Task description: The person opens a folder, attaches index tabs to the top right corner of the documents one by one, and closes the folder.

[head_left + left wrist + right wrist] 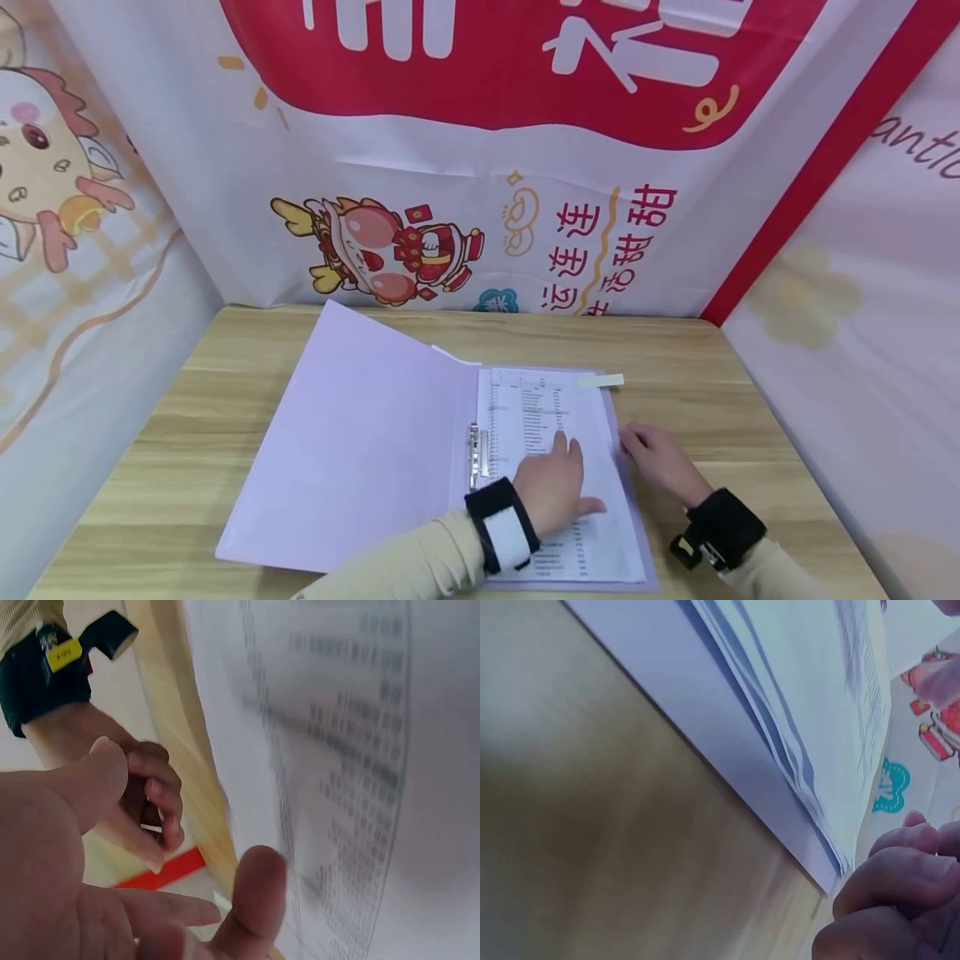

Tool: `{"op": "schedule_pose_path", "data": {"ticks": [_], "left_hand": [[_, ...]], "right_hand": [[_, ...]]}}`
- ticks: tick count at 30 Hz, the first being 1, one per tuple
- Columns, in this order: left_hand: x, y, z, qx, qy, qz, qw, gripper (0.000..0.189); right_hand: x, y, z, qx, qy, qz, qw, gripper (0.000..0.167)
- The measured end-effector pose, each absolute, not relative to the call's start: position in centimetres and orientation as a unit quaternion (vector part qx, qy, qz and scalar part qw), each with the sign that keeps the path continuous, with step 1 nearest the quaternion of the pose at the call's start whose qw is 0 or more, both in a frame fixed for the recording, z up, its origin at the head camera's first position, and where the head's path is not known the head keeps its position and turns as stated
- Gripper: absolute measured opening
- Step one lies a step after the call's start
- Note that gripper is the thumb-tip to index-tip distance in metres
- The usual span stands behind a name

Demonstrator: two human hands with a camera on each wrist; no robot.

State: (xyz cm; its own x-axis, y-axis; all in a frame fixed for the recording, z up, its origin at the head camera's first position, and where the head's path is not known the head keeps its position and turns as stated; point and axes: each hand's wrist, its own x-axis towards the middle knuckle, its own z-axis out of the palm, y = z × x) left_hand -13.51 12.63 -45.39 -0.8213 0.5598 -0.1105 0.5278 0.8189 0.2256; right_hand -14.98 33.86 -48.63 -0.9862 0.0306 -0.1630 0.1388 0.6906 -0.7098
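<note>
We hold our left hand [553, 490] spread over the printed sheets [542, 412] in the lilac clip folder [363, 446], our right hand [663, 460] loosely curled beside its right edge.

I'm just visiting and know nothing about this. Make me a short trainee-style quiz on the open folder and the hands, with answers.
1. Multiple choice: what colour is the open folder?
A) Green
B) Lilac
C) Black

2. True or false: in the head view, the left hand is over the printed sheets.

3. Fill in the blank: in the head view, the metal clip sits near the sheets' ____ edge.

Key:
1. B
2. True
3. left
</note>
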Motion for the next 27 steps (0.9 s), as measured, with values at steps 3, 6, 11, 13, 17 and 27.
{"op": "schedule_pose_path", "data": {"ticks": [3,6,11,13,17,27], "left_hand": [[-11.9,12.3,-45.9,0.287,0.947,0.107,0.098,0.091],[-10.7,12.2,-46.4,0.289,0.943,0.122,0.112,0.093],[-9.7,12.6,-47.4,0.28,0.944,0.126,0.121,0.099],[-9.5,12.8,-48.1,0.267,0.949,0.121,0.112,0.102],[-9.3,13.1,-49.3,0.236,0.959,0.109,0.109,0.109],[-9.3,13.7,-50.7,0.215,0.968,0.06,0.114,0.124]], "right_hand": [[-13.6,33.8,-48.6,0.05,0.91,-0.402,0.091,0.037],[-12.3,33.9,-48.4,0.058,0.906,-0.406,0.103,0.04],[-10.2,33.8,-48.8,0.091,0.89,-0.424,0.138,0.043],[-9.6,33.7,-49.3,0.094,0.885,-0.43,0.152,0.044],[-8.7,33.7,-50.1,0.092,0.885,-0.43,0.155,0.045],[-8.5,33.3,-51.0,0.109,0.916,-0.363,0.133,0.035]]}}
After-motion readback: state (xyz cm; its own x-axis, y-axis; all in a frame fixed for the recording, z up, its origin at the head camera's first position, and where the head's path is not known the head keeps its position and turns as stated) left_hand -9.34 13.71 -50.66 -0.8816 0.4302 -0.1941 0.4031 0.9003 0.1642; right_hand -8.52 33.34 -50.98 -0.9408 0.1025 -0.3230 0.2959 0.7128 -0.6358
